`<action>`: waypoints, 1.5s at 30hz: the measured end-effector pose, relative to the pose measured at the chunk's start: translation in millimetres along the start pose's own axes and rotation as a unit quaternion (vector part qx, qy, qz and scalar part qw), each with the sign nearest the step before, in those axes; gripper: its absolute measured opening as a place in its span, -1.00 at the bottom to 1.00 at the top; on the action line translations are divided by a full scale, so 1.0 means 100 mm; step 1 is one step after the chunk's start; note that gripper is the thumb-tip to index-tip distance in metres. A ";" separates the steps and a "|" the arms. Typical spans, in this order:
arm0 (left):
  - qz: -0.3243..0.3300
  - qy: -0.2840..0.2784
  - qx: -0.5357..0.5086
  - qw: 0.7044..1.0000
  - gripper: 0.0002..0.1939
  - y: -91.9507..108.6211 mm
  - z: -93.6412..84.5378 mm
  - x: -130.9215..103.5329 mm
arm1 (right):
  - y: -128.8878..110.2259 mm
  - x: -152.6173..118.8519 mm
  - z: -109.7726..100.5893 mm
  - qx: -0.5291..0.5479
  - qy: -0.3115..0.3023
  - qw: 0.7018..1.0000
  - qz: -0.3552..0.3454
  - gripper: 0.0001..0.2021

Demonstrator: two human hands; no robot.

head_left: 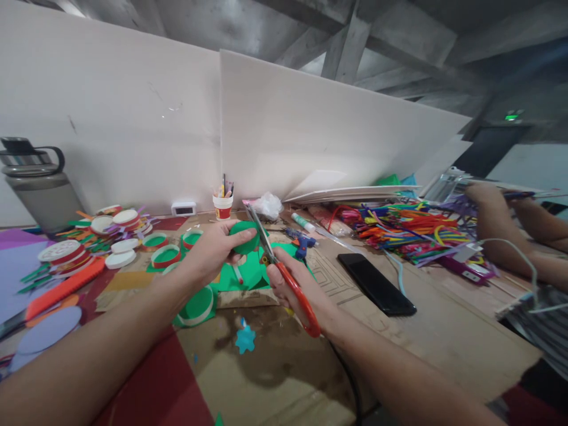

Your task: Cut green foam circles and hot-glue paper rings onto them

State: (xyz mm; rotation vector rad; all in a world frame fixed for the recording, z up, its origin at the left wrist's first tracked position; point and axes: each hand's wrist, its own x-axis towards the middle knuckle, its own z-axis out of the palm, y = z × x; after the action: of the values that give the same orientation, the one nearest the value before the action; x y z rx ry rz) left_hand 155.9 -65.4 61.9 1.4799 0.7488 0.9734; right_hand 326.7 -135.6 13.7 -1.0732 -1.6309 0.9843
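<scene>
My left hand pinches a rounded green paper piece between thumb and fingers, above the worktable. In my right hand is a pair of scissors with red-orange handles. Their metal blades point up and away, right beside the green piece's edge; whether they touch it I cannot tell. Below the hands lie green paper sheets. Left of these stand several paper rings with green bases, among them a red-and-white ring and a white ring. A blue paper flower shape lies nearer me.
At right are a black phone, colourful pipe cleaners and a co-worker's arm. A blue glue gun and glue stick lie behind my right hand. Left are a grey bottle and a red-handled cutter. White boards stand behind.
</scene>
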 end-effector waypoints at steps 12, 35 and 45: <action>0.001 -0.022 0.067 0.998 -0.71 0.01 -0.02 -0.01 | -0.06 0.00 -0.02 -0.046 -0.016 0.998 -0.040 -0.69; 0.009 -0.019 0.106 0.994 -0.73 0.03 -0.03 -0.01 | -0.06 -0.01 -0.03 -0.059 -0.009 0.997 -0.046 -0.73; 0.007 -0.002 0.124 0.992 -0.70 0.06 -0.03 -0.02 | -0.02 -0.01 -0.03 -0.035 -0.024 0.999 -0.029 -0.68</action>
State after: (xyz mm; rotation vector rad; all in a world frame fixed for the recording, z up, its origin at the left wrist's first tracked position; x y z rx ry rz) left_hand 151.5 -66.9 67.6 1.7031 0.8814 0.9113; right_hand 329.7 -136.8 16.7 -1.0502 -1.7371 0.9274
